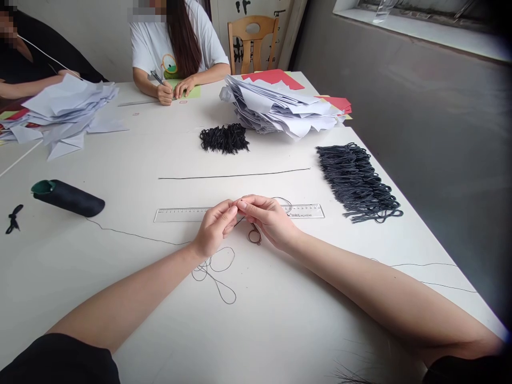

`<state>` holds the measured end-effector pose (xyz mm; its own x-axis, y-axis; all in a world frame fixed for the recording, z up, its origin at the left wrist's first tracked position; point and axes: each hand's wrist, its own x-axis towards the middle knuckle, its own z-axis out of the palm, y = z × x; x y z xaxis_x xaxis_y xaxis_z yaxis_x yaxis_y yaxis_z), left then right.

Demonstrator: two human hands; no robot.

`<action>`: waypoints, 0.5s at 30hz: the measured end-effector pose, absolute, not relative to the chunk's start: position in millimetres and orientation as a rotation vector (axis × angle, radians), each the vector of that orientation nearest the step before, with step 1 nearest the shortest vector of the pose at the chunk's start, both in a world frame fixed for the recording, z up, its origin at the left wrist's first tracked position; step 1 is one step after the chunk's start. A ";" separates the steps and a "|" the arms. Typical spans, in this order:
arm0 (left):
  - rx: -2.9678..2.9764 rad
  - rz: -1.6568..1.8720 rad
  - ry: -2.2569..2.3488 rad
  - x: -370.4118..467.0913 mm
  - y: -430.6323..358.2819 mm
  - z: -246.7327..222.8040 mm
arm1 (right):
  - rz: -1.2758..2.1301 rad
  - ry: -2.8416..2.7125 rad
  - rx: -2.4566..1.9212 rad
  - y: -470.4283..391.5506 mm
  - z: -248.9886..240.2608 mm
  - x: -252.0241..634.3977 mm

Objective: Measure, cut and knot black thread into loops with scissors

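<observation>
My left hand (216, 226) and my right hand (269, 217) meet at the fingertips over a clear ruler (180, 215), both pinching a thin black cord (239, 222). A loop of cord curves behind my right hand. Metal scissors (255, 236) lie partly hidden beneath that hand. From a black spool (74, 198) at the left, thread runs to loose coils (218, 269) below my left hand. Beyond the ruler a single dark cord (234, 175) lies stretched out across the white table (160, 341).
Bundles of looped black cord (352, 181) lie right, with a smaller pile (224, 138) further back. Paper stacks (280, 106) stand behind. Across the table a person (180, 48) writes; another person (40, 53) sits far left. A small black knot (15, 218) lies left.
</observation>
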<state>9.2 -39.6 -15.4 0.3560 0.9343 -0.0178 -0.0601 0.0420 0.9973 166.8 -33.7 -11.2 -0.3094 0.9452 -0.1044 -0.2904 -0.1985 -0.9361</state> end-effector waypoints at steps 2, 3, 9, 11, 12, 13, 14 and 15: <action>1.226 0.955 0.913 9.6 -39.0 -14.3 | 1.669 -1.106 -0.904 -33.6 -10.1 166.8; 1.202 0.957 0.917 9.6 -38.7 -14.0 | 1.678 -1.097 -0.881 -33.2 -8.9 166.9; 1.122 0.947 0.905 8.0 -38.6 -6.1 | 1.720 -0.870 -0.714 -28.2 14.9 172.0; 1.120 0.936 0.889 7.6 -39.5 0.1 | 1.668 -0.814 -0.702 -28.9 28.5 176.0; 1.121 0.929 0.881 7.5 -40.0 3.6 | 1.634 -0.793 -0.705 -30.3 36.0 178.3; 1.124 0.923 0.872 7.3 -40.5 7.1 | 1.598 -0.781 -0.712 -32.3 43.6 180.7; 1.125 0.912 0.861 7.0 -41.0 10.6 | 1.561 -0.782 -0.718 -34.8 51.3 183.3; 1.128 0.901 0.850 6.7 -41.5 14.2 | 1.519 -0.794 -0.723 -37.4 58.9 186.2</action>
<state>6.7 -41.5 14.2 0.3964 0.9120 -0.1053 -0.1575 0.1806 0.9709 186.2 -37.4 58.9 -0.0916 0.9958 0.0012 -0.5695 -0.0514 -0.8204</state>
